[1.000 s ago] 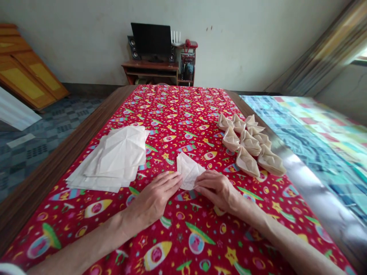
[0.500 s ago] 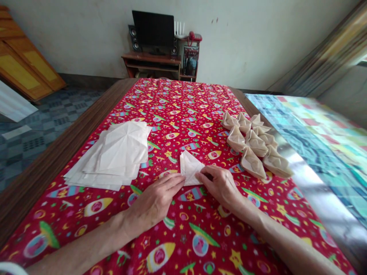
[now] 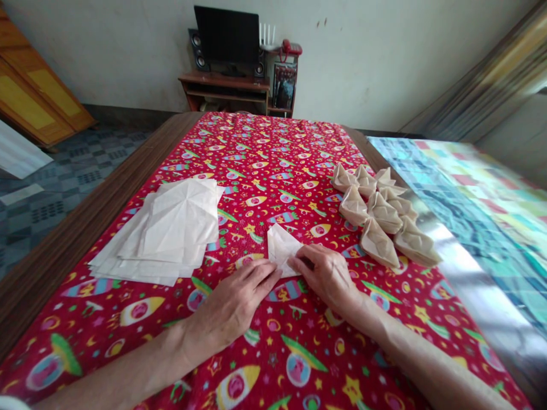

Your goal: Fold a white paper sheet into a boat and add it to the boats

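A small folded white paper piece (image 3: pixel 280 246) lies on the red patterned tablecloth (image 3: pixel 273 148), pointed end away from me. My left hand (image 3: pixel 233 304) lies flat with its fingertips pressing the paper's near left edge. My right hand (image 3: pixel 327 273) pinches the paper's right edge between thumb and fingers. A stack of creased white paper sheets (image 3: pixel 166 228) sits to the left of my hands. Several finished folded paper boats (image 3: pixel 382 213) are grouped to the right.
The wooden table edge (image 3: pixel 85 222) runs along the left. A shiny strip and a colourful checked cloth (image 3: pixel 478 199) lie to the right. A desk with a monitor, speakers and a red telephone (image 3: pixel 233 62) stands against the far wall. Yellow wooden panels (image 3: pixel 29 97) lean at left.
My right hand has slid up onto the paper's right edge and pinched it. The paper now lies flatter and folded narrower. My left hand stays pressed at its left edge.
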`<action>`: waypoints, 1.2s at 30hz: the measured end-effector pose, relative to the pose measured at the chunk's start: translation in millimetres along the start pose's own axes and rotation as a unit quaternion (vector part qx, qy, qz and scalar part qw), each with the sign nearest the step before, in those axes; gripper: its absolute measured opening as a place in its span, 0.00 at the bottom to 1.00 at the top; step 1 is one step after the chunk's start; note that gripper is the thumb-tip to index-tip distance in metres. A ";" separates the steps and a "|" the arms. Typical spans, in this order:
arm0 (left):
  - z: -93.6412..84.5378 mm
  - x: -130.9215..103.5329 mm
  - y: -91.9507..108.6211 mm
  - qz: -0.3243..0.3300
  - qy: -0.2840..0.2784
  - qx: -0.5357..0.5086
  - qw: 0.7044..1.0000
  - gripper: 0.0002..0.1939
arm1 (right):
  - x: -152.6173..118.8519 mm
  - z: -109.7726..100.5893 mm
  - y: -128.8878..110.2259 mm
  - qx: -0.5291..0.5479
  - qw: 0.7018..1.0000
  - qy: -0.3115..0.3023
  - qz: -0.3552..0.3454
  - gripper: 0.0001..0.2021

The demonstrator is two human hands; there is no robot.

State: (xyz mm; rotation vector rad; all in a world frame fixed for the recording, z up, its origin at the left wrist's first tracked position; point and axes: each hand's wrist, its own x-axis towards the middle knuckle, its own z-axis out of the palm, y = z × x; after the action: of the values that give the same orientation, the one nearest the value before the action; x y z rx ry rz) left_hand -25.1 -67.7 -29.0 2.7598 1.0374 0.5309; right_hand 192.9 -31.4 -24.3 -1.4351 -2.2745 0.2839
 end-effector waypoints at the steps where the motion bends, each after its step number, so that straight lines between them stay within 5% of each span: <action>1: -0.3 0.0 0.5 0.001 -0.003 0.005 1.000 0.25 | -0.2 0.6 -0.1 -0.007 1.000 0.003 -0.002 0.10; 22: -2.8 -4.2 4.0 0.015 -0.038 0.078 0.996 0.24 | -0.5 4.8 -2.7 -0.052 0.999 0.005 -0.009 0.12; 36: -8.2 -8.2 -14.2 0.022 0.010 -0.074 0.997 0.22 | 1.2 4.8 -5.3 -0.070 0.998 0.001 -0.002 0.11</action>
State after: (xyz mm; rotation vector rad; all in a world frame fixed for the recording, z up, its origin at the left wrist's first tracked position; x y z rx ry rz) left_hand -42.5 -62.4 -27.3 2.6582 0.9049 0.6172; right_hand 186.0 -32.4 -26.1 -1.4972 -2.3360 0.1241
